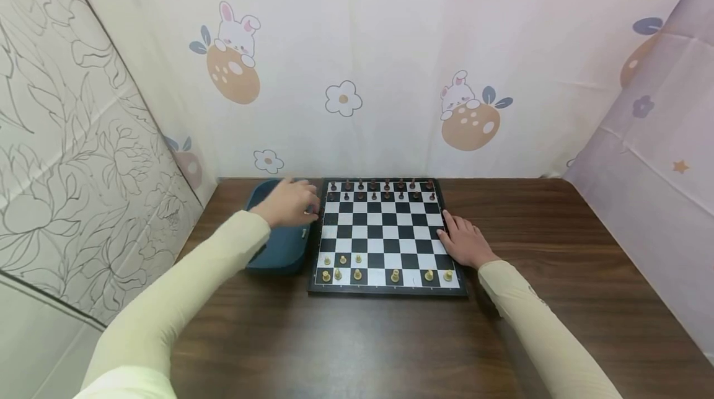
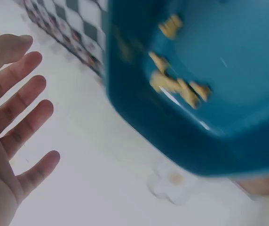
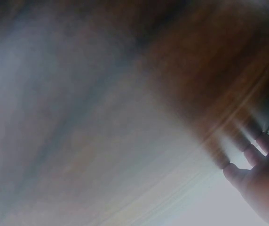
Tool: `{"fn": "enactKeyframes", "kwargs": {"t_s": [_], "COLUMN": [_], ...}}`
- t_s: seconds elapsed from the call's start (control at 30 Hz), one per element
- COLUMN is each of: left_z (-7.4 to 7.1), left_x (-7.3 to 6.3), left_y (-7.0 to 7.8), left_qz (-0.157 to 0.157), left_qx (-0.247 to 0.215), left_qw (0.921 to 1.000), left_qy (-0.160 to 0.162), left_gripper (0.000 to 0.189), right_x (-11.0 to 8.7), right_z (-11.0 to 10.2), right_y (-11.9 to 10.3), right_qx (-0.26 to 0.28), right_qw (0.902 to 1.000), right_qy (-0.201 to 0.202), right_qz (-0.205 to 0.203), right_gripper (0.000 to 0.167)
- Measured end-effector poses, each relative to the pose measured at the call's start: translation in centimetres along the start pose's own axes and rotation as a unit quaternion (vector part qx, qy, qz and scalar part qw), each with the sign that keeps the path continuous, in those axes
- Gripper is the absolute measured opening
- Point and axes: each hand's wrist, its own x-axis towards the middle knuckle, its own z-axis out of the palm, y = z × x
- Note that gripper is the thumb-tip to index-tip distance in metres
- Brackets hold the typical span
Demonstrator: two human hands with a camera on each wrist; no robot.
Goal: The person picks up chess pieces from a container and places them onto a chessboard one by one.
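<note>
Over the blue bin (image 1: 277,264) hangs my left hand (image 1: 287,202), its fingers loosely bent toward the chessboard (image 1: 387,290). The left wrist view shows that hand with spread fingers (image 2: 24,127) and nothing held. Several pale chess pieces (image 2: 189,95) lie in a corner of the bin, blurred. My right hand (image 1: 467,242) rests flat on the board's right edge, thumb and fingertips over the outer squares. Dark chess pieces (image 1: 374,196) fill the two far rows. Pale pieces, including a pawn (image 1: 358,259) and a taller piece (image 1: 395,275), stand on the two near rows.
A dark wooden table (image 1: 558,263) carries the board and bin, which stand side by side near the back edge. Behind the table hangs a pale curtain (image 1: 390,46) with rabbit prints. A flower-patterned panel (image 1: 83,139) borders the left side.
</note>
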Motion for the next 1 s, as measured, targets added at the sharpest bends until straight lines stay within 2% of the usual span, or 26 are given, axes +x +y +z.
{"fn": "enactKeyframes", "kwargs": {"t_s": [0.1, 0.2, 0.37, 0.53, 0.67, 1.0], "left_z": [0.6, 1.6, 2.8, 4.7, 6.2, 7.6], "left_x": [-0.3, -0.6, -0.4, 0.3, 0.9, 2.0], "left_y": [-2.7, -4.8, -6.6, -7.6, -7.8, -7.3], "left_qz": [-0.038, -0.072, -0.118, -0.148, -0.158, -0.176], "left_qx": [-0.006, -0.017, -0.031, -0.04, -0.054, -0.046], "left_qw": [0.9993, 0.997, 0.9895, 0.9818, 0.9799, 0.9789], "left_qy": [-0.004, -0.024, -0.077, -0.112, -0.109, -0.094], "left_gripper": [0.005, 0.005, 0.008, 0.009, 0.01, 0.006], "right_x": [0.0, 0.0, 0.1, 0.1, 0.1, 0.1], "right_z": [0.1, 0.3, 0.6, 0.5, 0.4, 0.3], "right_y": [0.0, 0.1, 0.2, 0.1, 0.0, 0.1], "right_qx": [-0.001, -0.003, -0.003, -0.001, -0.002, -0.002], "right_qw": [1.0, 1.0, 1.0, 1.0, 1.0, 1.0], "right_qy": [-0.001, -0.002, -0.002, 0.001, 0.002, 0.004], "right_qz": [0.0, 0.0, 0.002, 0.001, 0.002, 0.005], "right_gripper": [0.065, 0.066, 0.066, 0.065, 0.064, 0.065]}}
